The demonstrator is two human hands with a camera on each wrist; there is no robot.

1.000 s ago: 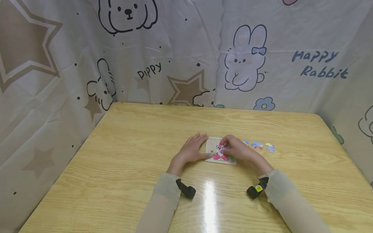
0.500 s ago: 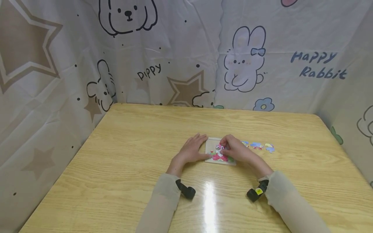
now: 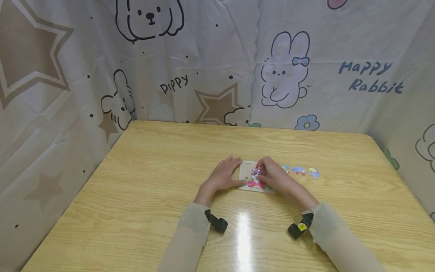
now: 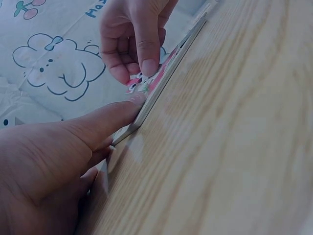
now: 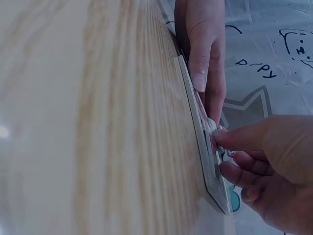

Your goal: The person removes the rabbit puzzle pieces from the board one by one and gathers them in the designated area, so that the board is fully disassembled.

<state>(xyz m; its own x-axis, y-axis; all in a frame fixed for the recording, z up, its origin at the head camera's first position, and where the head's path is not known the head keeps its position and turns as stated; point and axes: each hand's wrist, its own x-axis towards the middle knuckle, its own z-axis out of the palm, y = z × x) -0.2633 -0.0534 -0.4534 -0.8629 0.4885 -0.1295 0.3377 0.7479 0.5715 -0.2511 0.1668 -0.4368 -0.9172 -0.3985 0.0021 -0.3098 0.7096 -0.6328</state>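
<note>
A small square jigsaw puzzle board (image 3: 246, 167) with a pale frame lies flat on the table. Its lower part shows a pink and white animal picture, while bare wood shows at the upper left. My left hand (image 3: 222, 175) rests along the left side, its thumb pressing on the board near the picture and its fingers extended toward the far left corner. Over the board, my right hand (image 3: 276, 175) pinches a pink and white puzzle piece (image 3: 257, 171) between thumb and fingers. In the left wrist view, that puzzle piece (image 4: 133, 85) looks tilted against the board; the fingers partly cover it.
Several loose blue and yellow puzzle pieces (image 3: 299, 170) lie in a row on the wooden table (image 3: 163, 170), right of the board. Behind and beside the table hangs a printed curtain (image 3: 210, 49). Both wrists wear black cameras.
The right hand and the pinched puzzle piece shift very slightly over the board. The left hand stays in place on the board.
</note>
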